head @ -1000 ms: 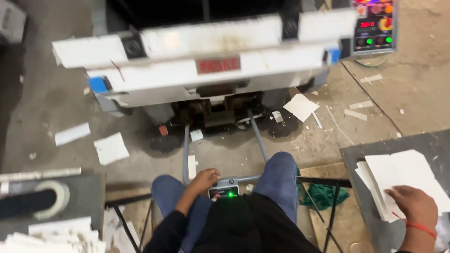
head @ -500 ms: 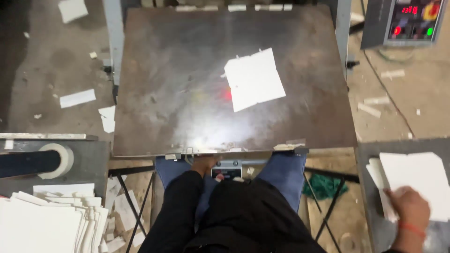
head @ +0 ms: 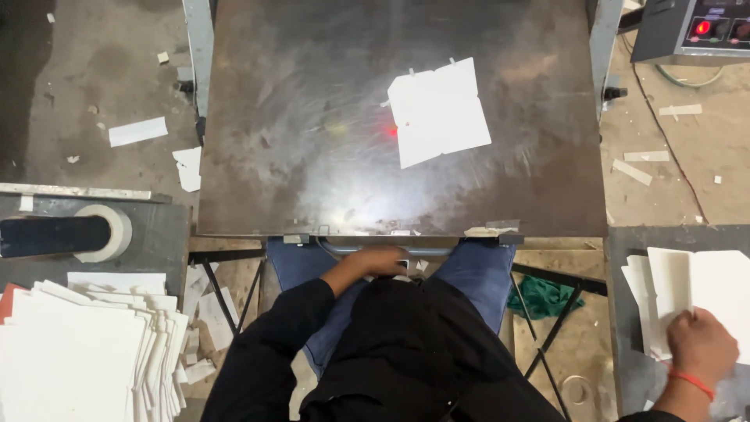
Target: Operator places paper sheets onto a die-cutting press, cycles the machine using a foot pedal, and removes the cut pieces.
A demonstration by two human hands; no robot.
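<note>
A white die-cut card sheet (head: pixel 439 112) lies on the dark metal platen (head: pixel 312 141) in front of me, a red light spot just left of it. My left hand (head: pixel 380 260) rests on the grey bar under the platen's near edge, fingers curled over it between my knees. My right hand (head: pixel 701 345) lies on a stack of white card sheets (head: pixel 695 285) on the grey table at the right, fingers closed on the top sheet's near edge.
A fanned pile of white sheets (head: pixel 86 352) sits at lower left. A roll of tape (head: pixel 105 232) lies on the left grey table. A control box with a red lamp (head: pixel 695 31) stands at top right. Paper scraps litter the floor; a green rag (head: pixel 547 297) lies under the frame.
The platen has swung down from upright to flat, showing the white sheet on it. My left hand stayed at the bar; my right hand stayed on the right stack.
</note>
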